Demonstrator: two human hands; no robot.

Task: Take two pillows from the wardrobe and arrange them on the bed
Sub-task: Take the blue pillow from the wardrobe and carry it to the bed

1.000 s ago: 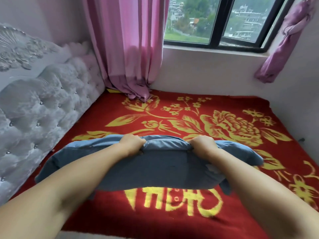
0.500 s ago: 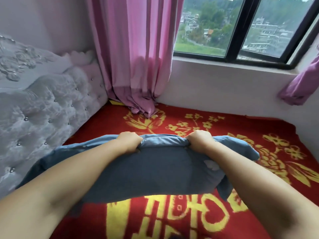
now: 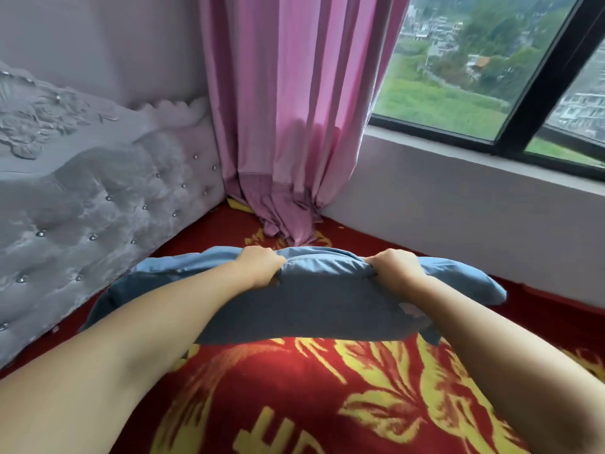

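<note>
A blue pillow [image 3: 314, 306] hangs lengthwise above the bed, held by its upper edge. My left hand [image 3: 258, 267] grips that edge left of the middle, and my right hand [image 3: 397, 267] grips it to the right. Both fists are closed on the fabric. The pillow sags below my hands, and its left end lies close to the headboard. Under it spreads the bed's red blanket [image 3: 294, 404] with yellow flowers and letters. Only this one pillow is in view; the wardrobe is out of sight.
A grey tufted headboard [image 3: 82, 217] runs along the left. A pink curtain [image 3: 288, 126] hangs into the far corner and bunches on the blanket. A white wall [image 3: 458, 217] with a dark-framed window [image 3: 510, 103] borders the bed's far side.
The pillow and both hands have moved forward toward the corner where headboard and window wall meet. The view has swung left and closer; the grip is unchanged.
</note>
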